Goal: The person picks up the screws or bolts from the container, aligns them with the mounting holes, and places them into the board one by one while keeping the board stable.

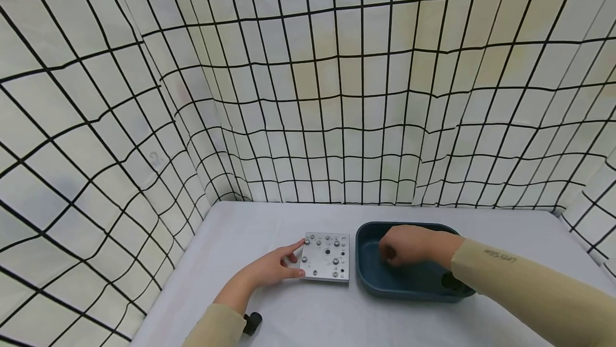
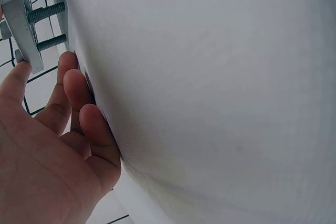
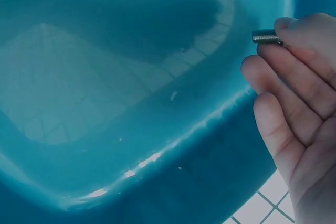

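Observation:
My left hand [image 1: 271,268] rests at the left side of a square metal plate [image 1: 321,271], its index finger and thumb spread and touching that edge. Several screws sit in the plate's top, and threaded shanks [image 2: 47,12] stick out beneath it in the left wrist view. The other fingers of this hand are bent near the white tabletop. Inside a dark blue tray [image 1: 362,267] is my right hand [image 1: 409,244]. Between its thumb and fingers it pinches a small metal screw [image 3: 265,36], partly covered by the fingertips.
The tray stands just right of the plate on the white table [image 1: 317,315]. White walls with a black grid [image 1: 332,95] enclose the back and sides. A black wrist device [image 1: 252,323] shows beside the left sleeve.

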Motion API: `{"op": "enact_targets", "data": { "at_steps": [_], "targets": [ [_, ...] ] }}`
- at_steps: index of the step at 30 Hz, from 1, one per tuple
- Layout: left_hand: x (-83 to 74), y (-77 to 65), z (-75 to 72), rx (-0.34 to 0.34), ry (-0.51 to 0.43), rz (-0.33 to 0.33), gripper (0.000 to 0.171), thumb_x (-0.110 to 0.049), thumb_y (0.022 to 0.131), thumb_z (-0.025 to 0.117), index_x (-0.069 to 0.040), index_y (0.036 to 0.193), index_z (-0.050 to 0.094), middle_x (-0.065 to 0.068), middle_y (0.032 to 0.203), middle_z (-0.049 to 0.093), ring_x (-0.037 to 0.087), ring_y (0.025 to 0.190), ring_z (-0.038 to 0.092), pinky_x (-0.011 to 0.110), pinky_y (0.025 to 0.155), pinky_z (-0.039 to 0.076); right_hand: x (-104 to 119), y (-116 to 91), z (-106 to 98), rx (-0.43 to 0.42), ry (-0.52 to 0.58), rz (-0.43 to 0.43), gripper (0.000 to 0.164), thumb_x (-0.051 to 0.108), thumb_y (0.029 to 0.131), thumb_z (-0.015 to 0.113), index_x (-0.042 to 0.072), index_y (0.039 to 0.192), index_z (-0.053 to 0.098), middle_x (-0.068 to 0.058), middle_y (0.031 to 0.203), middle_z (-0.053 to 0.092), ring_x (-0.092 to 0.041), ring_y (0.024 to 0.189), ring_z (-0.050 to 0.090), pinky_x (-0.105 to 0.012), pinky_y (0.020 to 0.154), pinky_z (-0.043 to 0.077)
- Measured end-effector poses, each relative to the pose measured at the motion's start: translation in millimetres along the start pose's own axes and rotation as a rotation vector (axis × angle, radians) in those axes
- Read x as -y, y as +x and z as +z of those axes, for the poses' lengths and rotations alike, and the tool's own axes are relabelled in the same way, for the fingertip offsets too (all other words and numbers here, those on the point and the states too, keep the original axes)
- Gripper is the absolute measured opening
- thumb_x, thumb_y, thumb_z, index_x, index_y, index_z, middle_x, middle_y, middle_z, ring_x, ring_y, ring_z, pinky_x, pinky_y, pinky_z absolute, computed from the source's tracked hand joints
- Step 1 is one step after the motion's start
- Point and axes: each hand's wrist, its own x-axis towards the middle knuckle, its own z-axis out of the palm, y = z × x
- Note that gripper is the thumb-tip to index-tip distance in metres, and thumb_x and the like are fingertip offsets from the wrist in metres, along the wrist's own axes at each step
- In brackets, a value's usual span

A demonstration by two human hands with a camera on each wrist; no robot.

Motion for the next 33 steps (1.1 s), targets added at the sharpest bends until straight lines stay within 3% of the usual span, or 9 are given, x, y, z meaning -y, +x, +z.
{"op": "enact_targets", "data": {
  "at_steps": [7, 15, 23, 33],
  "targets": [
    [-0.7, -2.5, -0.7, 0.000, 0.000, 0.009, 0.086, -0.046, 0.081, 0.080, -0.030, 0.154, 0.038, 0.001, 0.119, 0.055, 0.017, 0.091, 0.051, 0.038, 0.077, 0.043, -0.4, 0.5, -9.8, -0.050, 0.059, 0.005, 0.012, 0.015, 0.087, 0.072, 0.026, 0.092, 0.071, 0.019, 0.086, 0.061, -0.002, 0.077, 0.056, -0.029, 0.075, 0.050],
    [-0.1, -2.0, 0.4, -0.004, 0.003, 0.011, 0.086, -0.046, 0.081, 0.080, -0.030, 0.154, 0.038, 0.001, 0.118, 0.055, 0.016, 0.090, 0.051, 0.038, 0.076, 0.043, -4.8, 0.1, -18.2, -0.114, 0.082, -0.055, 0.017, 0.015, 0.090, 0.070, 0.023, 0.104, 0.076, 0.017, 0.095, 0.067, 0.000, 0.084, 0.060, -0.029, 0.078, 0.052],
    [0.0, -1.7, 0.7, -0.006, 0.004, 0.010, 0.086, -0.046, 0.081, 0.080, -0.030, 0.154, 0.038, 0.001, 0.118, 0.055, 0.017, 0.090, 0.051, 0.038, 0.076, 0.043, -4.5, 1.5, -24.5, -0.146, 0.161, -0.016, 0.020, 0.016, 0.091, 0.071, 0.020, 0.109, 0.078, 0.013, 0.101, 0.071, -0.001, 0.088, 0.063, -0.028, 0.078, 0.052],
    [0.6, -1.9, -0.1, -0.008, -0.008, -0.005, 0.084, -0.044, 0.081, 0.080, -0.034, 0.153, 0.038, 0.001, 0.119, 0.054, 0.016, 0.091, 0.052, 0.038, 0.077, 0.044, 3.9, 10.5, -29.3, -0.201, 0.155, -0.017, 0.018, 0.020, 0.094, 0.068, 0.019, 0.111, 0.076, 0.012, 0.105, 0.070, -0.001, 0.091, 0.064, -0.028, 0.080, 0.052]
  ]
}}
